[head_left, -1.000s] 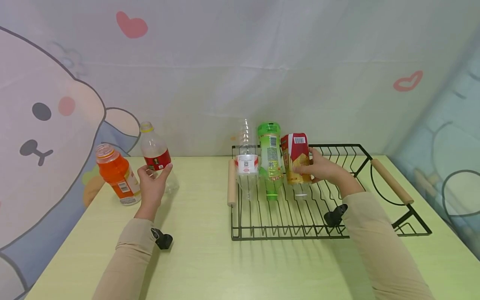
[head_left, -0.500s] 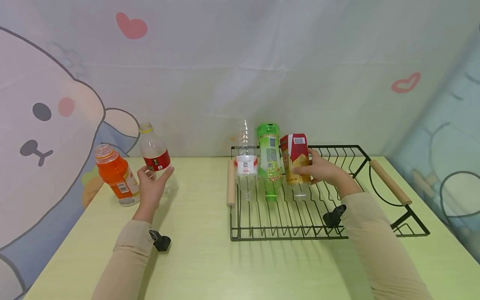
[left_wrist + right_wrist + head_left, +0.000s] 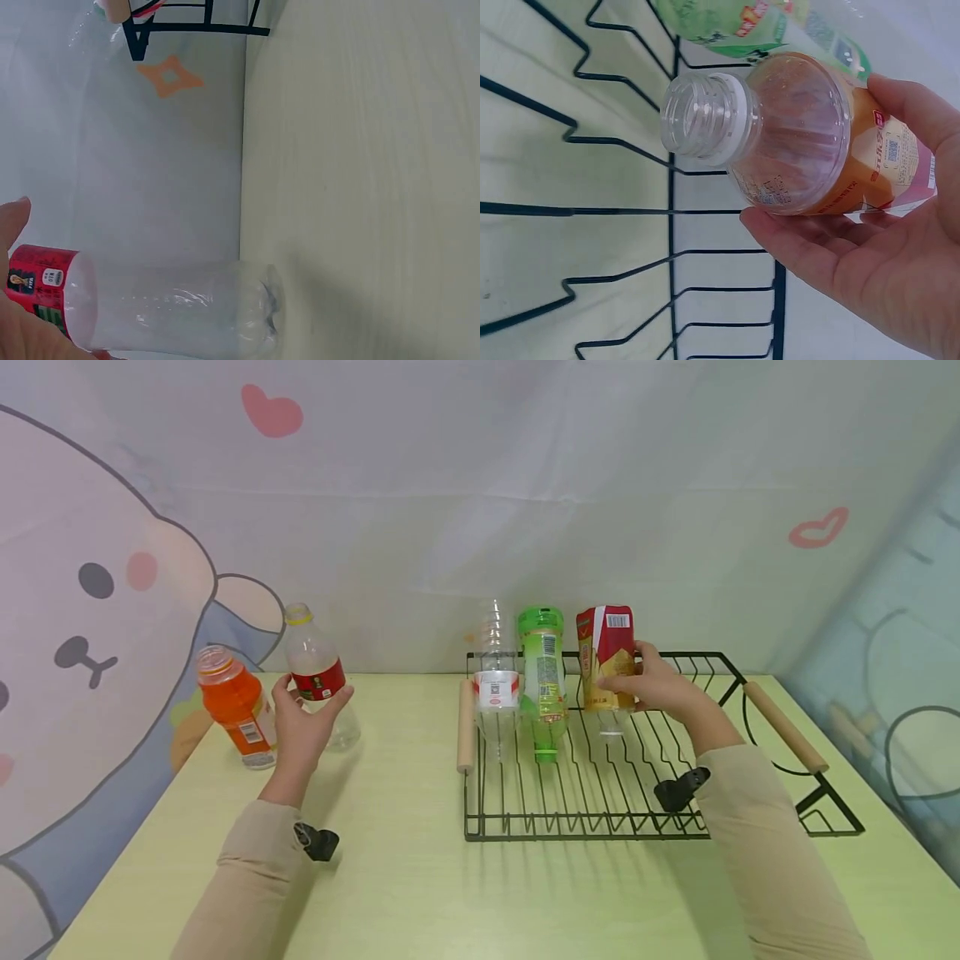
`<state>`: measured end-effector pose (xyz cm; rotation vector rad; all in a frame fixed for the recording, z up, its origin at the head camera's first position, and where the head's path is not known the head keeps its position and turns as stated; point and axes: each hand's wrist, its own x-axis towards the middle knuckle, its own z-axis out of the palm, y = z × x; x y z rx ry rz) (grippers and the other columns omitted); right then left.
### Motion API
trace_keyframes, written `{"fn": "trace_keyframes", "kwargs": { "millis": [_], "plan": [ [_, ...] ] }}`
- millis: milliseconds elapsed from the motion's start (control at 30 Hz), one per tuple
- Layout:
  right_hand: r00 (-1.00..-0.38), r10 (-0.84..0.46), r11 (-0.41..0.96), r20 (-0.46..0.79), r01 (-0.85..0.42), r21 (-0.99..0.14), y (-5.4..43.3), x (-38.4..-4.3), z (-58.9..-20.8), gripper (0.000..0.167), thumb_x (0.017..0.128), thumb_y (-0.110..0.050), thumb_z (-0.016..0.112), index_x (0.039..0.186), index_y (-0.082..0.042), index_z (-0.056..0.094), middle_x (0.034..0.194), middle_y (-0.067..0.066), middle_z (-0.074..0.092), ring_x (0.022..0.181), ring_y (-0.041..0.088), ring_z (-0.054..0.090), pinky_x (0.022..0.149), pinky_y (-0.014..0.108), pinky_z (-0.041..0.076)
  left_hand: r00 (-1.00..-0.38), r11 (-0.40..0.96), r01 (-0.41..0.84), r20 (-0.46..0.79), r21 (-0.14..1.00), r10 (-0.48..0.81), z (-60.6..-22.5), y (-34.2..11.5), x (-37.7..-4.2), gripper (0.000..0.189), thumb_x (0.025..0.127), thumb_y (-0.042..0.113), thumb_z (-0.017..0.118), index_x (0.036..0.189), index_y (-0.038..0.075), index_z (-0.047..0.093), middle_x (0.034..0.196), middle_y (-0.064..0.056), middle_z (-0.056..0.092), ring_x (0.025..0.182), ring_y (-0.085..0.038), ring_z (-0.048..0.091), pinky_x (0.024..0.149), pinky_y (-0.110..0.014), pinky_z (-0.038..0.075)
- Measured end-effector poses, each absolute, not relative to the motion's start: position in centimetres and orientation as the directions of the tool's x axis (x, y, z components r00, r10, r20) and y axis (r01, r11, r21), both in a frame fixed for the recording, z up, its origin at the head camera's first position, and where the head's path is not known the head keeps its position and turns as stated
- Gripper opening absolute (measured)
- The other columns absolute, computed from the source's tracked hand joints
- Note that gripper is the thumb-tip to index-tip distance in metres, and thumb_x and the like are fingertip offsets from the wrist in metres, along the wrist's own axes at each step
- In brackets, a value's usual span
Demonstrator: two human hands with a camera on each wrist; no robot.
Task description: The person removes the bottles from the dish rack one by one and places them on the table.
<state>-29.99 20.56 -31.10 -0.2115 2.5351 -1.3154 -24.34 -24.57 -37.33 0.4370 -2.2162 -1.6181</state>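
Note:
In the head view my left hand (image 3: 302,727) grips a clear plastic bottle (image 3: 318,683) with a red label and a yellow neck ring, upright on the table at left. The left wrist view shows the base of this bottle (image 3: 180,311) at the tabletop. My right hand (image 3: 663,689) holds an upside-down plastic bottle (image 3: 609,647) with a red-and-gold label over the black wire rack (image 3: 588,837). In the right wrist view its uncapped neck (image 3: 705,116) points down toward the wires, thumb on one side, fingers on the other.
Left of my left hand stands an orange-wrapped bottle (image 3: 238,703). On the rack, a clear bottle (image 3: 497,689) with a white label and a green bottle (image 3: 543,685) are also neck-down. Wooden handles (image 3: 466,727) flank the rack. A printed cloth (image 3: 405,527) hangs behind the table.
My right hand has raised the red-and-gold bottle and shifted it slightly right, widening the gap to the green bottle. The left hand keeps its hold in nearly the same place.

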Motion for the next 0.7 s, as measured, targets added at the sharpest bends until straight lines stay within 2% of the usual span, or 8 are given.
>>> {"fn": "trace_keyframes", "kwargs": {
  "millis": [300, 500, 700],
  "plan": [
    [-0.958, -0.255, 0.570, -0.133, -0.037, -0.821, 21.1, -29.6, -29.5, 0.100, 0.093, -0.038, 0.062, 0.152, -0.007, -0.013, 0.151, 0.031, 0.019, 0.128, 0.046, 0.041, 0.099, 0.056, 0.044, -0.865, 0.370, -0.088, 0.114, 0.925, -0.489, -36.0, -24.1, -23.2, 0.102, 0.084, 0.049, 0.069, 0.153, 0.014, 0.003, 0.156, -0.014, 0.018, 0.142, -0.032, 0.019, 0.111, -0.055, 0.029],
    [-0.959, -0.262, 0.576, -0.106, -0.067, -0.815, 21.3, -29.2, -28.5, 0.100, 0.091, -0.039, 0.064, 0.152, -0.009, -0.009, 0.149, 0.029, 0.025, 0.128, 0.043, 0.041, 0.098, 0.054, 0.045, -0.849, 0.406, -0.058, 0.169, 0.912, -0.500, -34.8, -23.7, -22.4, 0.100, 0.084, 0.047, 0.070, 0.153, 0.014, 0.006, 0.155, -0.015, 0.021, 0.142, -0.032, 0.020, 0.111, -0.056, 0.028],
    [-0.956, -0.282, 0.584, -0.080, -0.105, -0.805, 21.2, -28.5, -27.3, 0.099, 0.091, -0.039, 0.064, 0.153, -0.011, -0.009, 0.147, 0.027, 0.029, 0.126, 0.042, 0.043, 0.096, 0.052, 0.046, -0.844, 0.437, -0.004, 0.232, 0.899, -0.484, -33.7, -22.8, -21.7, 0.100, 0.082, 0.048, 0.071, 0.153, 0.016, 0.009, 0.156, -0.010, 0.021, 0.142, -0.028, 0.020, 0.112, -0.056, 0.027]
  ]
}}
